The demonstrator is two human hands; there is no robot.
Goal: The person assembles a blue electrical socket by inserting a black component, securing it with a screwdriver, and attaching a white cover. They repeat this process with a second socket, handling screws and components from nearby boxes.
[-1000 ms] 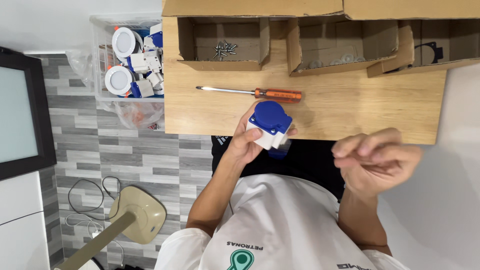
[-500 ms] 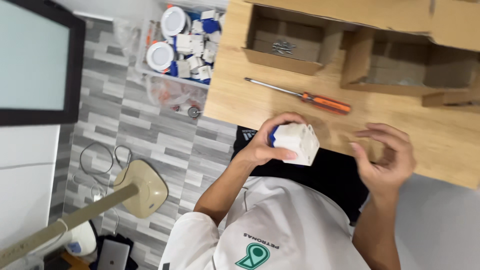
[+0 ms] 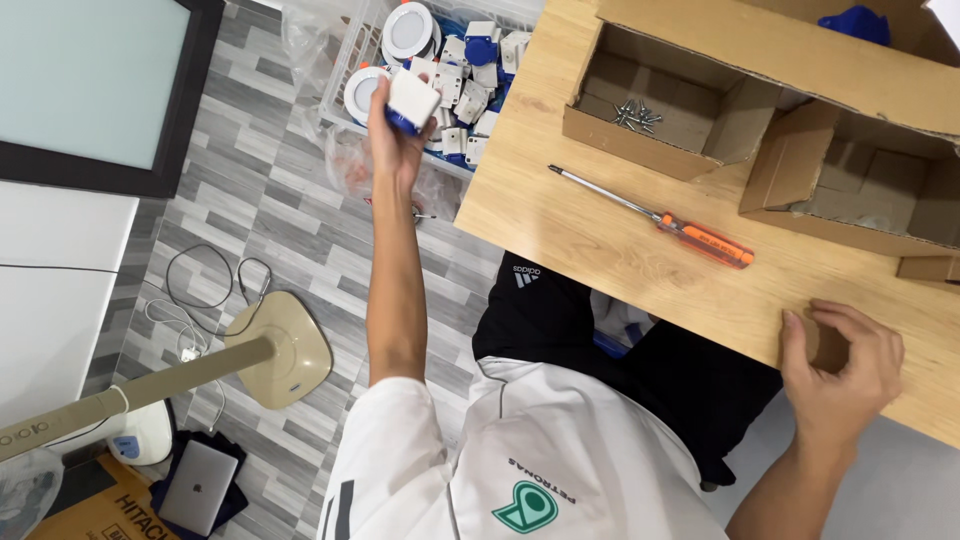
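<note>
From the head camera, the left hand (image 3: pixel 395 140) reaches out over the floor, its grip closed around a white and blue socket block (image 3: pixel 411 101), which it holds just above the edge of a clear plastic bin (image 3: pixel 345 60) standing on the grey tiled floor (image 3: pixel 250 220) beside the counter (image 3: pixel 600 240). The bin holds many more white and blue parts, too crowded to count, along with two round white fittings (image 3: pixel 408 28). The right hand (image 3: pixel 835 370) rests on the near edge of the counter, fingers curled down against the wood; whether anything lies under them cannot be told. One screwdriver (image 3: pixel 655 219) with an orange handle lies flat on the counter between the two hands, its shaft pointing toward the bin, well apart from both. Behind it stand two open cardboard boxes: the left box (image 3: pixel 640 145) has a small heap of screws (image 3: pixel 632 113) in it, and the right box (image 3: pixel 850 215) shows nothing clear inside. A blue part (image 3: pixel 850 22) peeks over the cardboard at the far edge. On the floor to the left lie one beige lamp base (image 3: pixel 285 350), a loop of cable (image 3: pixel 205 285) and a closed laptop (image 3: pixel 200 487). A dark-framed panel (image 3: pixel 95 85) fills the upper left corner.
</note>
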